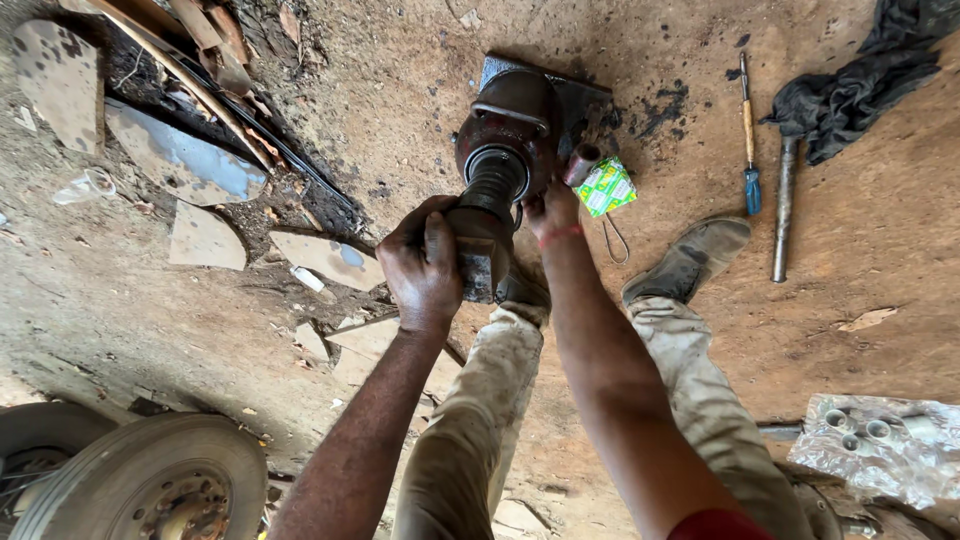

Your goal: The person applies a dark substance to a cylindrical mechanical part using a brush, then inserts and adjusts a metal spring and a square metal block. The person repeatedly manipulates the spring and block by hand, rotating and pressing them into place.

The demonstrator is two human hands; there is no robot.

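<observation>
A heavy rusty axle hub assembly (505,130) stands upright on a flat metal plate (580,95) on the dirt ground, its ribbed shaft (492,185) pointing up toward me. My left hand (420,262) grips the dark blocky top end of the shaft (478,262). My right hand (548,208) rests against the right side of the shaft near the hub, fingers curled on it; whether it holds something small I cannot tell. Beside that hand lie a small reddish cylinder (581,163) and a green and white box (606,186).
My legs and shoes (690,262) stand below the hub. A blue-handled screwdriver (748,135), a metal rod (783,205) and a dark rag (850,85) lie at right. Bagged metal parts (880,445) sit bottom right, a brake disc (150,485) bottom left, broken slabs (180,160) at left.
</observation>
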